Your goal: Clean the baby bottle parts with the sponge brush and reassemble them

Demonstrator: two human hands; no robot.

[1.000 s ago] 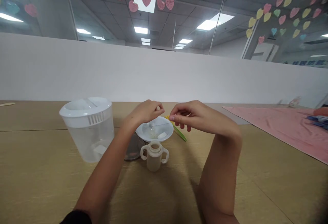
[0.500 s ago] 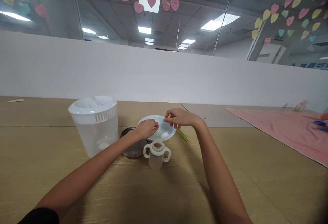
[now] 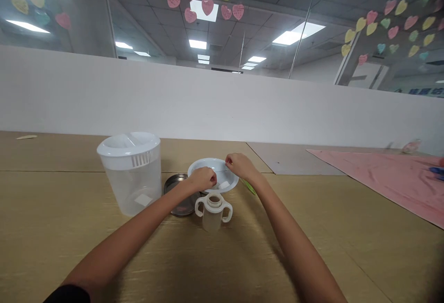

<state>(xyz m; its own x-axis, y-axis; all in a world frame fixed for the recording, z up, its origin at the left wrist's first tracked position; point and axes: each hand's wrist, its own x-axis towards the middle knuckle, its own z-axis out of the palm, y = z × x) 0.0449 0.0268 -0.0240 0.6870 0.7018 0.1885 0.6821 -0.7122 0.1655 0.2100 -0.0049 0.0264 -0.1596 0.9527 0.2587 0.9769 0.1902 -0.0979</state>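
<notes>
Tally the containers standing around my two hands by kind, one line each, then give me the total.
Lidded bucket: 1
Round metal dish: 1
White bowl: 1
Two-handled cup: 1
Total: 4

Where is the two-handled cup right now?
In the head view, the two-handled cup stands below centre, in front of the white bowl and right of the metal dish.
</notes>
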